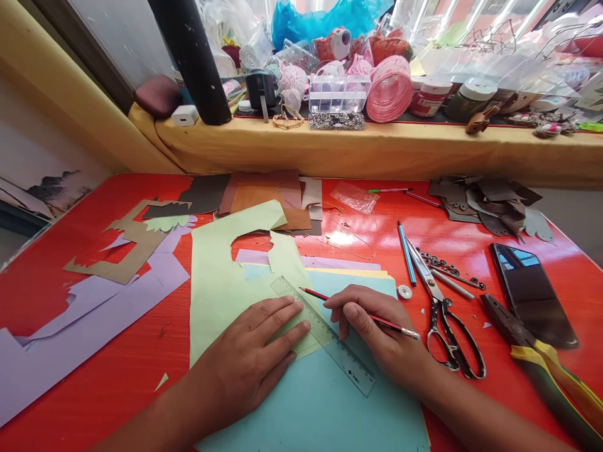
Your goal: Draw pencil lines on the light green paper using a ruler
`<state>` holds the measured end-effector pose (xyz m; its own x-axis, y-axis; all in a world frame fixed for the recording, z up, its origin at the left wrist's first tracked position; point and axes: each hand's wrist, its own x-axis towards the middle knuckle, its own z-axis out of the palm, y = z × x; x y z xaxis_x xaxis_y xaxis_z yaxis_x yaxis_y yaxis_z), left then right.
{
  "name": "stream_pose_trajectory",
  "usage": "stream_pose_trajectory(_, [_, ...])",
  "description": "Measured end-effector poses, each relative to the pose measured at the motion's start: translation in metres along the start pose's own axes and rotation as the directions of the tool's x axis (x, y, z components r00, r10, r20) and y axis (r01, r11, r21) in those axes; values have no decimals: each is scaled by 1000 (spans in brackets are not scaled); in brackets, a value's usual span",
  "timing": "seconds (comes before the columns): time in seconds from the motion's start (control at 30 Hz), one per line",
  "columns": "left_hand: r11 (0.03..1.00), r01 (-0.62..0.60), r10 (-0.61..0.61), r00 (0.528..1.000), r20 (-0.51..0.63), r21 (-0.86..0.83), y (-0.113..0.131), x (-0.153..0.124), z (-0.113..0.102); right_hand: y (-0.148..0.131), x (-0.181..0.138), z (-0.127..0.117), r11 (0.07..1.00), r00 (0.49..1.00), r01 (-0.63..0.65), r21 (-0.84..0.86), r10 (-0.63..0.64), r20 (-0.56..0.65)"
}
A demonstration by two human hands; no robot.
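Note:
My left hand [271,351] lies flat with its fingers stretched out, the fingertips pressing on a clear plastic ruler [336,342]. Under the ruler is a pale green sheet of paper [211,282] with a ragged cut-out near its top. That sheet partly covers a stack of light blue paper [311,402]. Between the thumb and fingers of my right hand [377,320] is a red and black pencil [316,293]. Its tip points left, close to the ruler's upper edge; I cannot tell whether it touches the paper.
Scissors [436,295], a blue pen [406,251], pliers [518,333] and a phone [534,295] lie right of the paper. Purple paper scraps [155,295] and a brown cut-out sheet [125,260] are left. Leather pieces [264,191] lie behind. Jars and boxes crowd the ledge [339,147].

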<state>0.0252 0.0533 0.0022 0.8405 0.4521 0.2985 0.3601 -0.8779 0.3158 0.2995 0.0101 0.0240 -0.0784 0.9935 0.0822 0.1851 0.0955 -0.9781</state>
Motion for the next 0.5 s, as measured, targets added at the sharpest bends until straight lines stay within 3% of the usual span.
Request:
stream_pose_trajectory(0.27, [1000,-14,14,999,-29,2,0,2,-2,1,2,3,1000,999,17,2,-17,-35])
stream_pose_trajectory(0.5, [999,-28,28,1000,-6,26,-1,1,-3,3,0,2,998,998,-61,23,61,-21])
